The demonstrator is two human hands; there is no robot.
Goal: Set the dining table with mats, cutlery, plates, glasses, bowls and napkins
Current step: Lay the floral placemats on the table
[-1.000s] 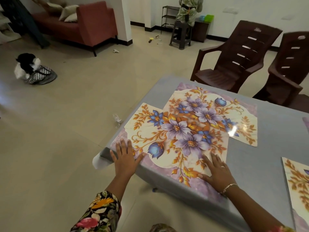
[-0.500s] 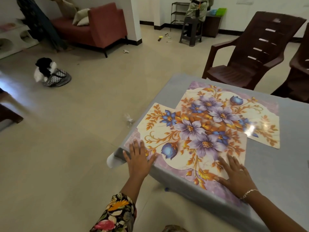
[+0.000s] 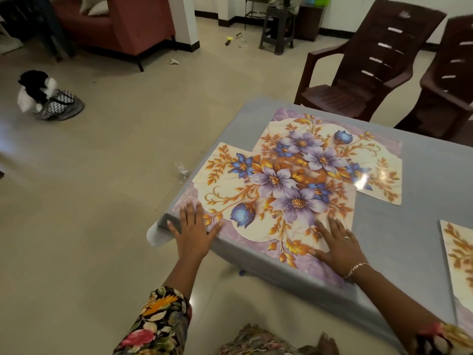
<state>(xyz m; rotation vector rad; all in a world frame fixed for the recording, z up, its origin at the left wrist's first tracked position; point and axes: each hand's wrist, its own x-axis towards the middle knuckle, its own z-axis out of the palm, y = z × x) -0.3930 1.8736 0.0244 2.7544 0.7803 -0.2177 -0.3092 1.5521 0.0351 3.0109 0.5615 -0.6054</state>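
Two floral mats overlap crosswise at the corner of the grey table (image 3: pixel 422 175). The near mat (image 3: pixel 266 201) lies on top, with purple and blue flowers on cream. The far mat (image 3: pixel 384 172) sticks out behind it to the right. My left hand (image 3: pixel 193 230) lies flat with spread fingers on the near mat's left corner, at the table corner. Flat on the mat's front right part rests my right hand (image 3: pixel 337 245), fingers straight. A third mat (image 3: pixel 458 254) shows at the right edge of the view.
Two dark brown plastic chairs (image 3: pixel 358 70) stand at the table's far side. A red sofa (image 3: pixel 120 24), a stool (image 3: pixel 277 29) and a black-and-white bundle (image 3: pixel 43 97) are on the tiled floor to the left. A clear scrap (image 3: pixel 182 170) lies on the floor by the table.
Both hands stay flat on the near mat in about the same places. The view has shifted slightly; the mats look unmoved.
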